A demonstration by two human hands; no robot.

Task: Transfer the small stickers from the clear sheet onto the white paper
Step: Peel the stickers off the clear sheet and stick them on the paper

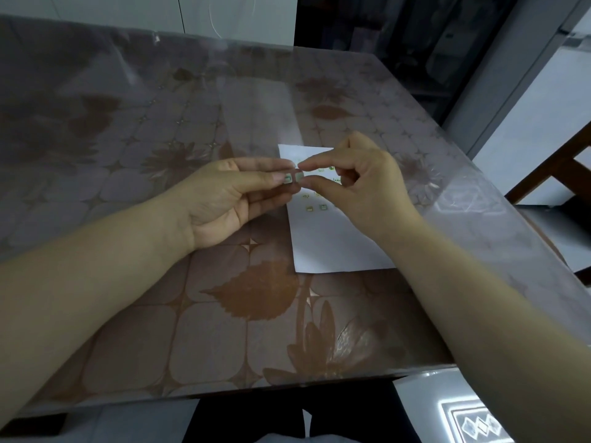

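A white paper (332, 244) lies on the table right of centre, with several small green stickers (323, 207) stuck on its upper half. My left hand (224, 199) holds a small clear sheet (289, 178) between thumb and fingers just above the paper's left edge; two small stickers show on it. My right hand (358, 183) meets it from the right, thumb and forefinger pinching at the right-hand sticker (299, 177) on the sheet. The rest of the right hand covers part of the paper.
The table (160, 330) has a brown floral cloth under a clear cover. Its right edge runs diagonally near the paper. A wooden chair (556, 174) stands beyond that edge. The front edge is close to my body.
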